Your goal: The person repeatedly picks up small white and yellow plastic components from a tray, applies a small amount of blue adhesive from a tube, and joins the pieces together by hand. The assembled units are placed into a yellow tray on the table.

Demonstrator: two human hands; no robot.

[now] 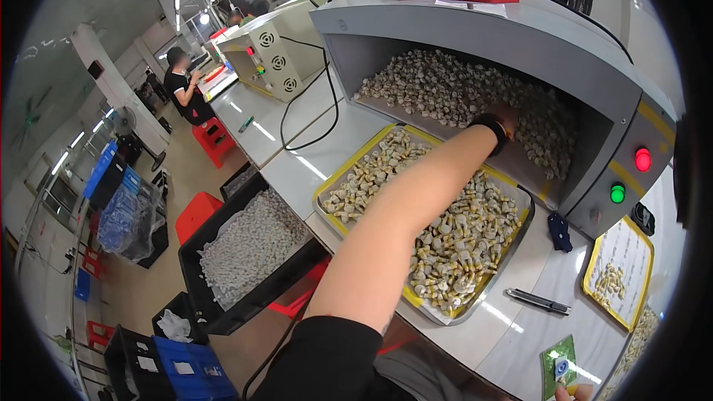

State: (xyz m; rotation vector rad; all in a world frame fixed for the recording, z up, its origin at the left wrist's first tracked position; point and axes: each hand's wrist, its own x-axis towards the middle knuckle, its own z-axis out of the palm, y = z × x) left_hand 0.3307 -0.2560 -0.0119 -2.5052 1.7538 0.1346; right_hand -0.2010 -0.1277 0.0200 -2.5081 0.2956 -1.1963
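My left arm reaches across a yellow-rimmed tray (347, 229) into a grey box-shaped machine (475, 26) with an open front. My left hand (508, 117), with a dark band at the wrist, is among a heap of small pale, rounded pieces (423, 87) inside. Its fingers are in shadow and hard to make out. The tray below holds many small cream pieces with yellow stems (464, 252). At the lower right edge, only the fingertips of my right hand (573, 392) show, closed at the bottom of a small green packet (558, 356) with a blue-and-white mark.
A utility knife (538, 301) lies right of the tray; beyond it is a smaller yellow-rimmed tray (630, 282). Red and green lights mark the machine's side. A black crate (212, 313) of pale pieces stands left. A black cable (327, 115) loops over the table; a person (182, 89) works farther back.
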